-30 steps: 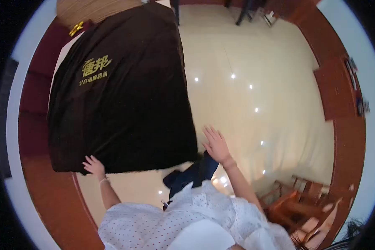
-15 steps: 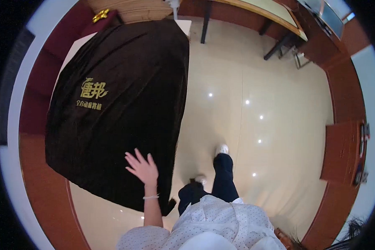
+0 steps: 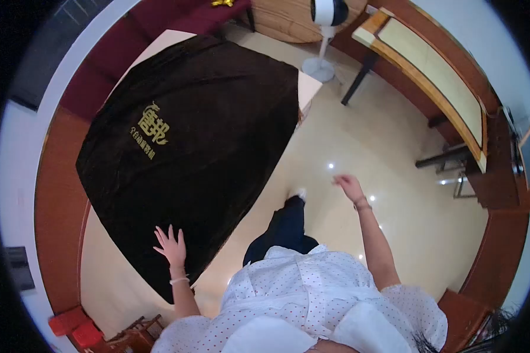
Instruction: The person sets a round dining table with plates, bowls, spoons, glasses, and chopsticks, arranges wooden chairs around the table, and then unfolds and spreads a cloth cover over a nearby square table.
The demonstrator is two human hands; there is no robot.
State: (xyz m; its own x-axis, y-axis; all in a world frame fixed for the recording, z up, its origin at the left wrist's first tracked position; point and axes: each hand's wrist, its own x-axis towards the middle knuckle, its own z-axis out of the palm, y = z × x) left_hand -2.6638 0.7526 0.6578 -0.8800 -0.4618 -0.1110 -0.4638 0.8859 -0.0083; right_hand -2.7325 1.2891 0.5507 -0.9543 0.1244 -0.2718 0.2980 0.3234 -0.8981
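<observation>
A dark cloth with gold lettering [image 3: 188,159] lies draped over a table, whose pale corner [image 3: 310,88] shows at the far right side. My left hand [image 3: 171,247], fingers spread, is over the near part of the cloth; whether it touches the cloth I cannot tell. On the right, my right hand [image 3: 348,187] hangs above the tiled floor beside the cloth, its fingers loosely curled. What it holds, if anything, is too small to make out.
A white fan [image 3: 318,69] stands beyond the table. A long table with a pale top [image 3: 433,70] is at the upper right. Dark red seating [image 3: 94,82] lines the upper left. Red stools [image 3: 76,325] and a wooden chair [image 3: 138,333] are at the lower left.
The view has turned, bringing the fan into sight. My right hand, out of view half a second ago, is visible again with its fingers curled. My left hand stays spread over the cloth.
</observation>
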